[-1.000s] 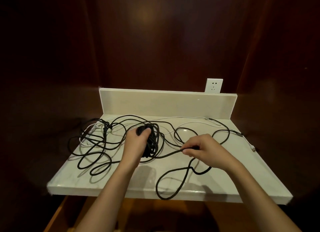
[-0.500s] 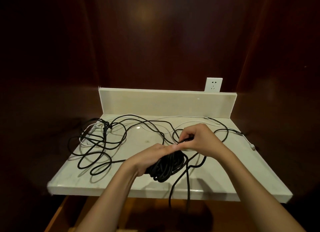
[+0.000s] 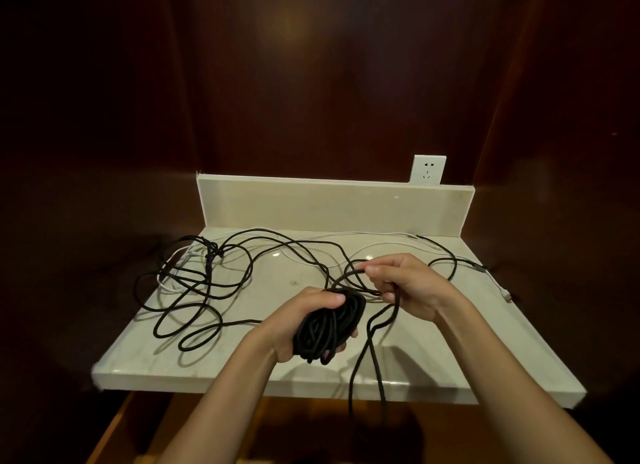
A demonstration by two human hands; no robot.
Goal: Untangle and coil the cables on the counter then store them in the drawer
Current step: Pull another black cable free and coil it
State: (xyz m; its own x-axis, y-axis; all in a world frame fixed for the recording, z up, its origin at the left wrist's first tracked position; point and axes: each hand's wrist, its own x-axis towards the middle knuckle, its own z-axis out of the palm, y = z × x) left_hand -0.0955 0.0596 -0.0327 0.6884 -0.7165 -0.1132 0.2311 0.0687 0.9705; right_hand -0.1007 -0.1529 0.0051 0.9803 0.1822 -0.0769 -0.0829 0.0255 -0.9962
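Observation:
My left hand grips a thick coil of black cable above the front middle of the pale stone counter. Just to its right, my right hand pinches a loose strand of the same black cable, which loops down over the counter's front edge. More black cable lies tangled across the left half of the counter. A thin white cable runs along the back and ends at a plug near the right edge.
A low backsplash closes the rear of the counter, with a white wall socket above its right part. Dark wood panels surround the niche. Below the front edge a wooden drawer edge shows at the lower left.
My left hand carried the coil from the counter's middle toward the front edge. My right hand rose, drawing the loose strand up to the coil. A loop now hangs over the front edge.

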